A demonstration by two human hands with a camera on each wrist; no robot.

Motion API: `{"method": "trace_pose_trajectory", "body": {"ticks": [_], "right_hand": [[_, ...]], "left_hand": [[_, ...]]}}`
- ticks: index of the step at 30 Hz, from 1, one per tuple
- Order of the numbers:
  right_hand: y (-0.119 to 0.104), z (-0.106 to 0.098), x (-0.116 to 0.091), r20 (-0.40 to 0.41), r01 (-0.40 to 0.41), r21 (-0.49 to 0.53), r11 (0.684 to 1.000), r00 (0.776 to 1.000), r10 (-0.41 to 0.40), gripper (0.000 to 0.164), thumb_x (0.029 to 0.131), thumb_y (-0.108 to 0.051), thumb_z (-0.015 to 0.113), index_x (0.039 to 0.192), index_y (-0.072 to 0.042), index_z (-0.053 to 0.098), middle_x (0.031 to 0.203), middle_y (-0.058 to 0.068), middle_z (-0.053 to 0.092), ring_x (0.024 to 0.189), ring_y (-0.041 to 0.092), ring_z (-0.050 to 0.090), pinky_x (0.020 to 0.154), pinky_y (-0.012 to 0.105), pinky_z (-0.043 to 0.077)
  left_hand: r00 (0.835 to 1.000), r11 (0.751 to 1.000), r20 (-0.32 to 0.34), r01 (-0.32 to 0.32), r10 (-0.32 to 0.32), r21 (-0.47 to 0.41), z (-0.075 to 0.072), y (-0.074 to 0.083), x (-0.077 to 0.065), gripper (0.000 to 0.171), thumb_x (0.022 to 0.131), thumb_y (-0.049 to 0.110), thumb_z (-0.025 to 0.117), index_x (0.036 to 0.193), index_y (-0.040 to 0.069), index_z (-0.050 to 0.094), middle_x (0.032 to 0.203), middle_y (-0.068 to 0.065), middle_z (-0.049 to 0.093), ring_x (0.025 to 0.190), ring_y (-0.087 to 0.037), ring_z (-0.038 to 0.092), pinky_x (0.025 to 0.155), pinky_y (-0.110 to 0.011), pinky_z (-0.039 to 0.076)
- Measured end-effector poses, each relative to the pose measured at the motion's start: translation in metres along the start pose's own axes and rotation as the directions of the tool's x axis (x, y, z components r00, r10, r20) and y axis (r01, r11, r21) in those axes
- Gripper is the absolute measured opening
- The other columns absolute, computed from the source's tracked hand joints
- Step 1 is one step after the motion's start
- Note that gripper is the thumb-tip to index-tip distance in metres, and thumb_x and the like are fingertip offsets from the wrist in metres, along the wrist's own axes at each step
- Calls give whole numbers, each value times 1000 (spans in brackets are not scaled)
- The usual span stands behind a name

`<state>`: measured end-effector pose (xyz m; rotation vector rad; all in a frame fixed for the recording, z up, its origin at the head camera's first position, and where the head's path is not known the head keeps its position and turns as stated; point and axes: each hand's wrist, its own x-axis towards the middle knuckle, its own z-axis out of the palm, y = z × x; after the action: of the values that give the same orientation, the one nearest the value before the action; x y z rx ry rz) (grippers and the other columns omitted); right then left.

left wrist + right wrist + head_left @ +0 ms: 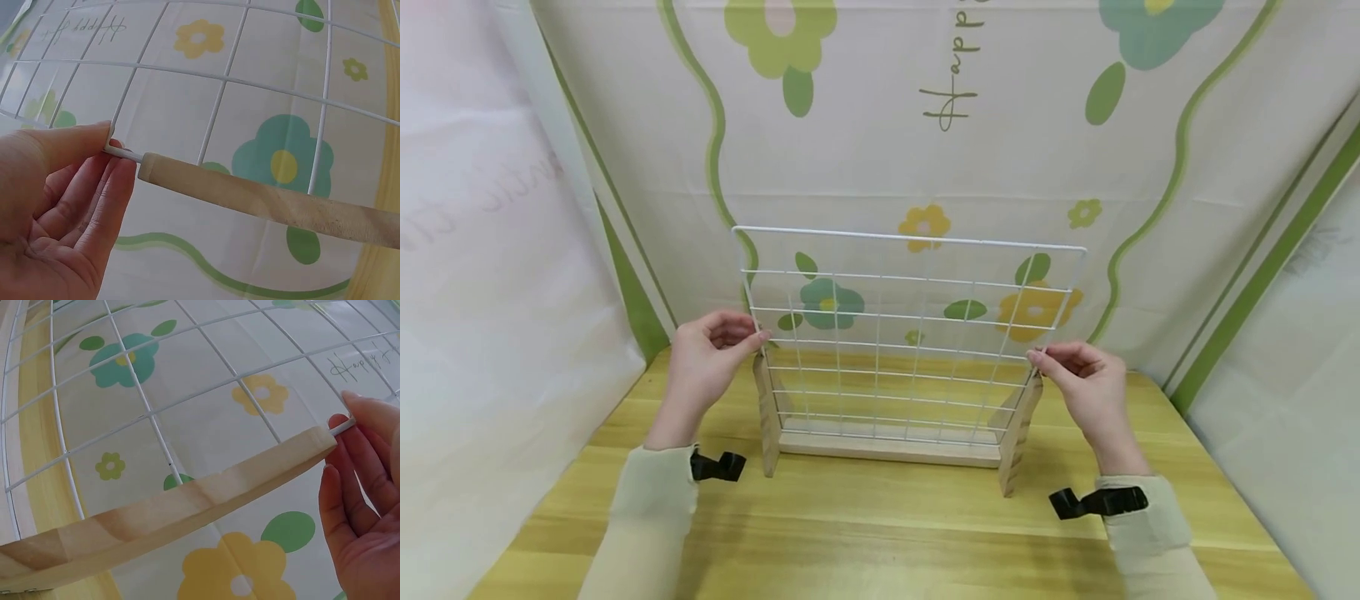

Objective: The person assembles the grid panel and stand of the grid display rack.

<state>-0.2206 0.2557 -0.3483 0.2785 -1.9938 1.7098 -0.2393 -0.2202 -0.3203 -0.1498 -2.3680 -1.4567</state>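
Note:
A white wire grid panel (877,314) stands upright between the two wooden side pieces of a small stand (887,450). On its left edge, my left hand (706,358) pinches the outer wire between thumb and fingers, just above the left side piece (269,194). My right hand (1086,387) pinches the opposite edge wire in the same way, just above the right side piece (169,506). The panel's lower edge is down at the stand's wooden crossbar. Its top part rises well above both hands.
The stand rests on a yellow wood-grain table (820,533). Behind it hangs a white cloth (1000,175) printed with flowers and leaves. More pale cloth (497,275) borders the table at left and right. Black straps (718,467) circle both wrists.

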Motion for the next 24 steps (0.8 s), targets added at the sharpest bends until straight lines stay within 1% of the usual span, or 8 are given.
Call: {"method": "trace_pose_trajectory", "body": {"ticks": [2,4,6,9,13,16,20,24], "right_hand": [[1,0,-1,1,3,-14,1000,1000,-3,10,87,1,80,94,6,74,91,2,76,75,12,68,64,18,54],[1,0,-2,-1,4,-44,999,1000,-4,11,88,1,80,95,6,74,89,-2,76,74,12,67,63,18,53],[1,0,-1,4,7,-86,996,1000,-7,11,89,0,79,95,7,73,89,-2,76,73,12,67,61,18,52],[1,1,2,16,4,-153,988,1000,-2,17,90,-9,80,97,5,74,89,-1,76,73,12,65,60,19,50],[1,4,5,42,-26,-200,979,999,35,26,90,-21,82,99,2,74,90,-2,75,75,14,64,62,20,49],[2,6,5,47,-46,-186,981,997,56,28,90,-22,82,100,2,74,92,-2,75,78,15,65,65,22,51],[4,7,3,44,-47,-156,987,998,54,26,91,-20,81,103,2,75,96,0,76,81,13,68,70,21,55],[8,2,1,69,-43,-106,993,996,51,27,92,-15,79,112,2,74,103,0,76,89,10,71,77,18,56]], "left_hand": [[1000,1000,3,-2,2,7,0,0,-1,36,92,35,79,111,5,71,101,-8,71,88,-20,65,74,-18,53],[1000,1000,3,-7,7,7,0,0,0,36,92,34,79,111,4,71,101,-9,70,88,-20,65,73,-18,53],[1000,1000,-1,-13,13,4,-1,0,1,35,92,33,79,110,4,71,100,-9,71,87,-20,65,73,-18,53],[1000,1000,-7,-20,20,2,-2,-1,2,34,92,31,80,109,4,71,100,-9,71,86,-20,65,72,-17,54],[1000,1000,-14,-19,19,4,-4,-5,3,33,93,30,79,109,3,70,100,-10,71,85,-19,66,72,-17,54],[999,1000,-23,-28,28,6,-3,-10,3,33,93,30,79,110,3,70,100,-10,71,84,-18,66,72,-16,54],[998,999,-49,-47,46,-20,0,-15,0,33,92,29,80,109,3,70,99,-9,72,83,-18,67,72,-17,55],[994,996,-72,-83,80,-41,2,-18,-3,33,92,28,80,109,2,71,98,-8,73,82,-13,68,72,-17,55]]}}
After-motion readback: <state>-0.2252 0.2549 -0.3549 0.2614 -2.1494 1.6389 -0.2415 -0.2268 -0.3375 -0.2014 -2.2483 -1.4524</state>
